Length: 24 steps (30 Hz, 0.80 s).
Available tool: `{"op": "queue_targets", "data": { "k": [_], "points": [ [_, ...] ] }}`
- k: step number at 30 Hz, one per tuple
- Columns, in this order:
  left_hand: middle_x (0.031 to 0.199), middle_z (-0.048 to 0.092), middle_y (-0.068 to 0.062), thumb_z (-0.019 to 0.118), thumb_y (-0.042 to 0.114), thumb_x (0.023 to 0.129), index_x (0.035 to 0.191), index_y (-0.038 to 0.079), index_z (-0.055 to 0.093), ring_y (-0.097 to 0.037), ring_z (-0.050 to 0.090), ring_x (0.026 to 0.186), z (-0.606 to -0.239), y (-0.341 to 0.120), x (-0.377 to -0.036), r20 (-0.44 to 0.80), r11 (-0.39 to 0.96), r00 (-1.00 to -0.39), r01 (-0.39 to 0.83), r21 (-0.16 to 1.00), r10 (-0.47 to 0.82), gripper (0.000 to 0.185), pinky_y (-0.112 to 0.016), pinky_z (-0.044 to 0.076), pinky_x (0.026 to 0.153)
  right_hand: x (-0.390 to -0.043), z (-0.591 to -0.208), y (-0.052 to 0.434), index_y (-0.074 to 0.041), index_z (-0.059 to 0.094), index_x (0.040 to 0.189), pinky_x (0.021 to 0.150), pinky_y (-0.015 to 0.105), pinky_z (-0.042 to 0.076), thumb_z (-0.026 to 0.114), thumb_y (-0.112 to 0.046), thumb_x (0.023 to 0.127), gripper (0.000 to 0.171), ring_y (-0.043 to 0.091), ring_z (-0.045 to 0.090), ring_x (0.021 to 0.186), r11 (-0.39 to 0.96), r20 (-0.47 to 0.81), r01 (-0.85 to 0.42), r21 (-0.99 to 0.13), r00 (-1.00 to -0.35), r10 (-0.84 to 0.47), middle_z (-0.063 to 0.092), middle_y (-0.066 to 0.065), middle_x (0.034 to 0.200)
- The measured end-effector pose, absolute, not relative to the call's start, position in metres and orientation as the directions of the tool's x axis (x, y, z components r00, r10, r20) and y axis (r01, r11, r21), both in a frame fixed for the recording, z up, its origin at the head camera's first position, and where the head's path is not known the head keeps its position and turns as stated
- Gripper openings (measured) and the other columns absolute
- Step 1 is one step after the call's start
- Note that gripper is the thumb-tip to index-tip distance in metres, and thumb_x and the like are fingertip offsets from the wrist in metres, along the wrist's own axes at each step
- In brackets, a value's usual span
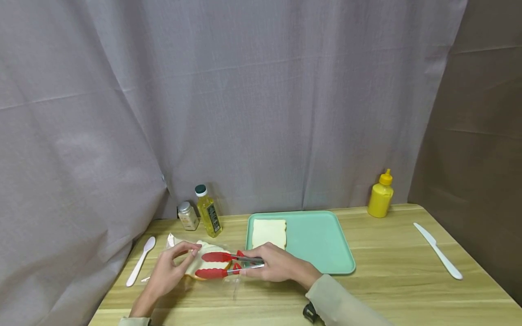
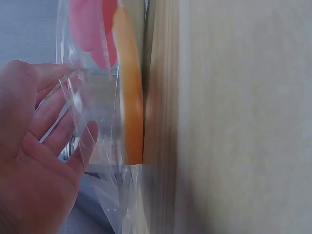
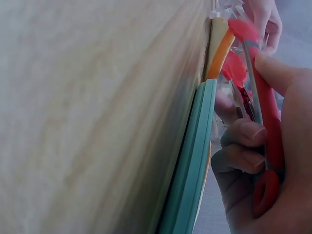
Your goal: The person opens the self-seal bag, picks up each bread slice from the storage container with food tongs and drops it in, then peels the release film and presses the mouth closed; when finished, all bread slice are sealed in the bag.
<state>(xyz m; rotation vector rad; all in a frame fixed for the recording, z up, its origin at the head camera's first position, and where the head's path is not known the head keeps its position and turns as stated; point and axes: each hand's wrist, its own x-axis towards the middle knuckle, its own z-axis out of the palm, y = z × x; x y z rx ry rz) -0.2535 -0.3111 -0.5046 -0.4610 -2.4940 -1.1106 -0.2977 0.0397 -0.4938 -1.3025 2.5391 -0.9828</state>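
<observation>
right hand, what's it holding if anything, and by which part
The right hand holds the red-tipped tongs by their handle arms, behind the red tips, thumb on one arm.

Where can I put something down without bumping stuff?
Try the table between the tray and the knife, or the tray's bare right part, beside the bread slice. Left of the tray is crowded: spoon, jar, bottle, bagged bread, tongs and the left hand. The right hand crosses its front edge.

Bottle label [image 1: 213, 217] unreadable (tiny print), tongs [image 1: 223, 257] partly behind right hand [image 1: 275, 263], right sleeve [image 1: 341, 300] cropped
</observation>
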Motion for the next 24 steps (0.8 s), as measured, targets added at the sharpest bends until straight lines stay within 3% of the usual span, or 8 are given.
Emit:
{"op": "queue_targets", "data": {
  "k": [4, 10, 19, 24],
  "points": [
    [0.123, 0.081, 0.006, 0.076, 0.014, 0.103, 0.116, 0.02, 0.079, -0.021, 0.076, 0.117, -0.504, -0.31, -0.253, 0.44, 0.631, -0.888, 0.421, 0.651, 0.138, 0.015, -0.053, 0.062, 0.106, -0.295, -0.492, 0.04, -0.015, 0.063, 0.151, 0.055, 0.015, 0.036, 0.069, -0.059, 0.102, 0.067, -0.003, 0.044, 0.066, 0.421, 0.158, -0.669, -0.612, -0.626, -0.764, 0.074, -0.013, 0.094],
    [0.123, 0.08, 0.004, 0.075, 0.012, 0.103, 0.114, 0.019, 0.079, -0.019, 0.075, 0.117, -0.504, -0.31, -0.253, 0.417, 0.625, -0.899, 0.404, 0.668, 0.135, 0.014, -0.053, 0.062, 0.105, -0.295, -0.491, 0.04, -0.011, 0.059, 0.154, 0.051, 0.016, 0.035, 0.067, -0.061, 0.102, 0.072, -0.003, 0.041, 0.06, 0.408, 0.125, -0.618, -0.672, -0.638, -0.76, 0.052, -0.014, 0.073],
    [0.121, 0.081, 0.005, 0.075, 0.011, 0.102, 0.116, 0.014, 0.079, -0.017, 0.076, 0.114, -0.503, -0.31, -0.253, 0.452, 0.643, -0.881, 0.429, 0.635, 0.143, 0.015, -0.055, 0.063, 0.103, -0.29, -0.488, 0.045, -0.018, 0.065, 0.15, 0.056, 0.017, 0.039, 0.067, -0.068, 0.1, 0.07, -0.001, 0.045, 0.067, 0.512, 0.18, -0.689, -0.513, -0.669, -0.721, 0.06, -0.019, 0.083],
    [0.121, 0.081, 0.003, 0.074, 0.009, 0.102, 0.116, 0.012, 0.079, -0.016, 0.075, 0.114, -0.503, -0.311, -0.252, 0.444, 0.63, -0.887, 0.418, 0.655, 0.126, 0.014, -0.052, 0.064, 0.101, -0.284, -0.483, 0.054, -0.021, 0.071, 0.136, 0.057, 0.02, 0.044, 0.07, -0.068, 0.098, 0.061, 0.002, 0.049, 0.071, 0.537, 0.216, -0.696, -0.477, -0.685, -0.696, 0.061, -0.017, 0.083]
  ]
}}
